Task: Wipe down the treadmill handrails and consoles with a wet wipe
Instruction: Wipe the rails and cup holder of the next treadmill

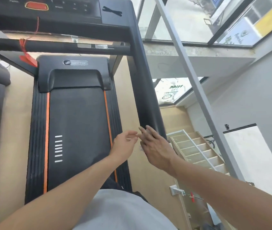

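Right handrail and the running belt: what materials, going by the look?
Right handrail: looks like smooth moulded black plastic, semi-gloss; soft window light glints along its length. Could be a coated metal core underneath, can't tell.
Running belt: matte black rubber-like sheet, finely textured, no glare.

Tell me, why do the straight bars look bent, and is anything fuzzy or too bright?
Head view: the wide lens bows the handrail and the white beam; both hands, left hand and right hand, are smeared by motion blur; daylight through the windows washes out the top right; the console stays dim.
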A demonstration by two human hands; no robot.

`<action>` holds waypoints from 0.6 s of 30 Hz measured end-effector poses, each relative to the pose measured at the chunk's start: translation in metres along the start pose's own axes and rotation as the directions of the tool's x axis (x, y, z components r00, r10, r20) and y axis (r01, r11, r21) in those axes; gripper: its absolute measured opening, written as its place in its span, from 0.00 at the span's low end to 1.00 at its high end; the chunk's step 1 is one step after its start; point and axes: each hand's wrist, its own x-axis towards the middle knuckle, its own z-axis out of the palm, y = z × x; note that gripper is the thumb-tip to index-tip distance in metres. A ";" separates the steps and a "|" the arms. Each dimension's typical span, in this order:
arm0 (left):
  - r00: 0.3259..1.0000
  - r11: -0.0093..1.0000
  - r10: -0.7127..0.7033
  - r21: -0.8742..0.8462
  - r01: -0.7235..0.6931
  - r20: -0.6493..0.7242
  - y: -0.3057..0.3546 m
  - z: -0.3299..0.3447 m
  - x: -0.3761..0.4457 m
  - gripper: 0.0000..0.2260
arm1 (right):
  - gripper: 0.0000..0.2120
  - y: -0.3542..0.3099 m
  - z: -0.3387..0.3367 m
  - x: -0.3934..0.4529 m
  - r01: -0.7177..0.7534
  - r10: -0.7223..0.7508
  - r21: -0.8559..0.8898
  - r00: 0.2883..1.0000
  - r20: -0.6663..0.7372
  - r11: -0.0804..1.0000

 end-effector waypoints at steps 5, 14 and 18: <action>0.981 0.985 0.174 0.012 -0.173 -0.082 0.030 0.016 -0.003 0.12 | 0.28 -0.017 0.030 -0.023 -0.157 0.612 0.849 0.759 -0.223 0.504; 0.707 0.649 0.698 0.315 -0.693 0.117 0.055 0.043 0.006 0.17 | 0.36 -0.063 0.029 -0.008 0.005 0.794 0.896 0.466 0.390 -0.443; 0.656 0.520 0.656 0.406 -0.752 0.374 0.062 0.051 0.024 0.13 | 0.36 -0.077 0.040 -0.009 -0.079 0.801 0.912 0.452 0.393 -0.403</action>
